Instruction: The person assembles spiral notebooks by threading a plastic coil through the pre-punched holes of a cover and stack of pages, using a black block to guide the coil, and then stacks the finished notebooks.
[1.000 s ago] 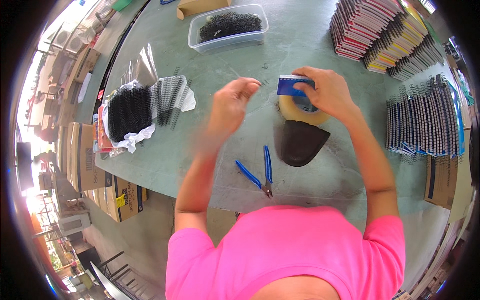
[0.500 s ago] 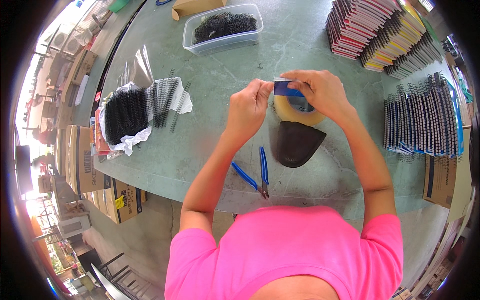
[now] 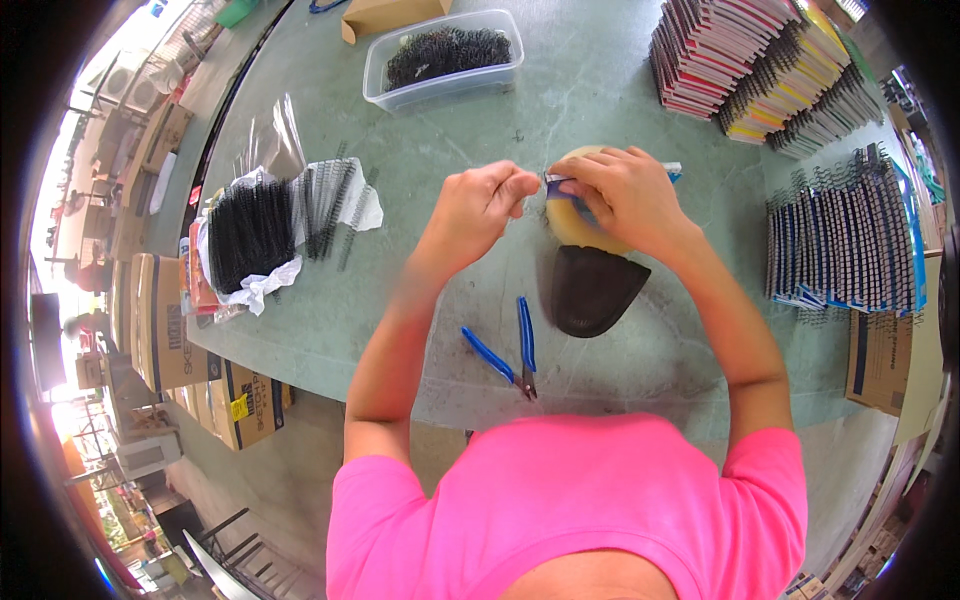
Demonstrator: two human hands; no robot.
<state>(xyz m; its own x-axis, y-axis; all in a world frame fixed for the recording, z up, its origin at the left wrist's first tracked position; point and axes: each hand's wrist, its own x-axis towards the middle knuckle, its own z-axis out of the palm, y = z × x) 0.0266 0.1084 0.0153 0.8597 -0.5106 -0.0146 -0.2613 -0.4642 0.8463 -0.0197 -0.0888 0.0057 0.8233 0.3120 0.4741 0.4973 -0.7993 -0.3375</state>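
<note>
My right hand (image 3: pixel 635 195) is closed around a small blue-covered booklet (image 3: pixel 562 188); its pale end sticks out past the knuckles. My left hand (image 3: pixel 485 205) is pinched at the booklet's left edge, and whatever lies between its fingertips is too small to make out. Beneath the right hand is a wide roll of yellowish tape (image 3: pixel 562 225), partly covered. A dark, rounded pad (image 3: pixel 597 292) lies against the roll's near side. Closer to me, blue-handled cutters (image 3: pixel 522 365) rest on the table with their handles spread.
Black spiral coils (image 3: pixel 252 232) lie on white wrapping at left. A clear plastic tub (image 3: pixel 445 92) holds more coils at the back. Stacked spiral-bound books with red and yellow edges (image 3: pixel 725 60) stand far right, blue ones (image 3: pixel 845 240) nearer. Cardboard boxes (image 3: pixel 160 320) sit beyond the left edge.
My left hand has shifted slightly left, away from the booklet's edge. The booklet has turned in my right hand, so less of its blue face shows and its far end now appears.
</note>
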